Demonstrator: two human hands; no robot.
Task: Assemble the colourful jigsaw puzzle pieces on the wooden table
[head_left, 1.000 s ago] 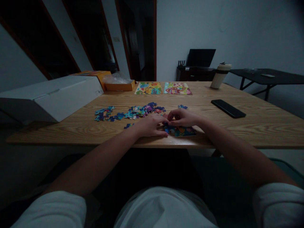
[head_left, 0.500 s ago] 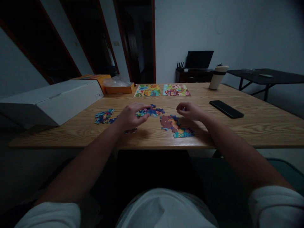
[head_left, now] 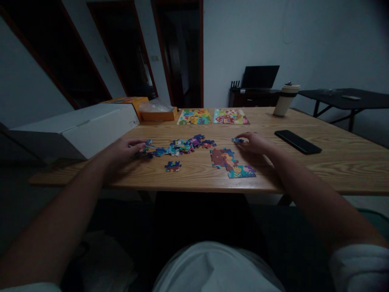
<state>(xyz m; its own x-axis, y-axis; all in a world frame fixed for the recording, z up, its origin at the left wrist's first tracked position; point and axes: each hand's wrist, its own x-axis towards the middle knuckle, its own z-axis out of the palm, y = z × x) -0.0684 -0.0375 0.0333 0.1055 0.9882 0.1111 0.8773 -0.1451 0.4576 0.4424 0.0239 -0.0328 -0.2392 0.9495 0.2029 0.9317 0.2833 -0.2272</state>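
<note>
My left hand (head_left: pixel 121 152) reaches over the left end of a spread of loose jigsaw puzzle pieces (head_left: pixel 179 147), its fingers apart and touching pieces there. Part of that end is hidden beneath the hand. My right hand (head_left: pixel 253 143) has its fingertips closed on a small blue puzzle piece (head_left: pixel 237 140), low over the table. Just in front of it lies a partly joined puzzle section (head_left: pixel 223 158), brown with an orange figure and a teal lower edge. A separate dark blue and brown piece (head_left: pixel 173 166) rests nearer the table's front edge.
Two finished-looking picture boards (head_left: pixel 194 117) lie toward the back. A large white box (head_left: pixel 100 123) and an orange tray (head_left: pixel 159 115) with clear plastic stand at left. At right are a black phone (head_left: pixel 297 141) and a lidded cup (head_left: pixel 285 100) on the wooden table (head_left: pixel 194 178).
My left hand has moved left, from above the middle pieces to the left end. My right hand now holds a blue piece near the joined section. The view has shifted slightly.
</note>
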